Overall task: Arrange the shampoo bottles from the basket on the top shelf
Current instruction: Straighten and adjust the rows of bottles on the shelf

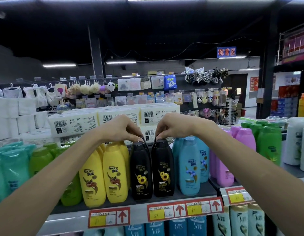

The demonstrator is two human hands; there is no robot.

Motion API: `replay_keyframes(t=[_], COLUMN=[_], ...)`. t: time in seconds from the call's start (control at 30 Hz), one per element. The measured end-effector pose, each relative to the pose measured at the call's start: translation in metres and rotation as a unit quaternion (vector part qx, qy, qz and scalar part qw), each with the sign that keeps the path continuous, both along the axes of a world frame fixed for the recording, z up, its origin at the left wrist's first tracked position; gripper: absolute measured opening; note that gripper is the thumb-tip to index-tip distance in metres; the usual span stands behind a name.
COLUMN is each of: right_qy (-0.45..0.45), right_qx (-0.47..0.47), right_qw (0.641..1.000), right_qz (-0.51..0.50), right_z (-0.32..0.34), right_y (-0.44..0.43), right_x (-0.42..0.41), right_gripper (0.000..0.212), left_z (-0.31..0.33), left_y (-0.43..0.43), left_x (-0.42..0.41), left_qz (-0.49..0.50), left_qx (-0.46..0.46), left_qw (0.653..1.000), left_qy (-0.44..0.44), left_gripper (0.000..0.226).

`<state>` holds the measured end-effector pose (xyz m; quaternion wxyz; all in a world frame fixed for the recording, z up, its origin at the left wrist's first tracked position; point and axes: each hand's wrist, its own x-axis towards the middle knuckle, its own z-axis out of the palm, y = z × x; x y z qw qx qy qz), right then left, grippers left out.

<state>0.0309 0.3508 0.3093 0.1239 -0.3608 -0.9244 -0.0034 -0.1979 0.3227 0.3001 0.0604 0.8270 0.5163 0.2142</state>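
I can't read the price tags. Near black bottles hide those behind. The lower bottles are cut off.

top shelf | upright: green bottles, yellow bottles, black bottles, blue bottles, purple bottles

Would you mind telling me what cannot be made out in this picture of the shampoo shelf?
Basket: outside the head view entirely.
Caps of the left black bottle and right black bottle: head view, partly covered by the left hand and right hand.
Writing on the price labels: head view, too small and blurred.
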Motion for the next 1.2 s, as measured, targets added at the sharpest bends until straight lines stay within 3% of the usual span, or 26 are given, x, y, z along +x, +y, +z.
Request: replay_keyframes(t=[0.27, 0.57, 0.7, 0.83, 0.97, 1.2], right_qy=[0.024, 0.184, 0.283, 0.374, 0.461, 0.539], right_qx=[-0.007, 0.055, 0.037, -0.025, -0.078, -0.152], right_qw=[0.999, 0.980, 0.958, 0.927, 0.883, 0.827], right_qz=[-0.031, -0.060, -0.028, -0.024, -0.034, -0.057], right_z=[-0.005, -0.016, -0.025, -0.042, -0.060, -0.069], right_y=[-0.006, -0.037, -0.056, -0.071, -0.077, -0.071], right_x=[0.003, 0.006, 0.016, 0.030, 0.049, 0.087], right_gripper=[0.035, 0.037, 0.042, 0.065, 0.082, 0.136], left_z=[-0.004, -0.004, -0.005, -0.006, -0.009, -0.027], left_y=[0.000, -0.006, -0.015, -0.031, -0.059, -0.079], left_x=[-0.002, -0.001, 0.004, 0.020, 0.043, 0.085], left_qz=[0.002, 0.012, 0.045, 0.078, 0.056, 0.019], left_qx=[-0.001, -0.008, -0.011, 0.029, 0.094, 0.110], left_qw=[1.000, 1.000, 0.999, 0.994, 0.973, 0.972], left_qy=[-0.020, -0.019, -0.002, -0.077, -0.201, -0.208], left_gripper=[0.019, 0.021, 0.038, 0.065, 0.069, 0.073])
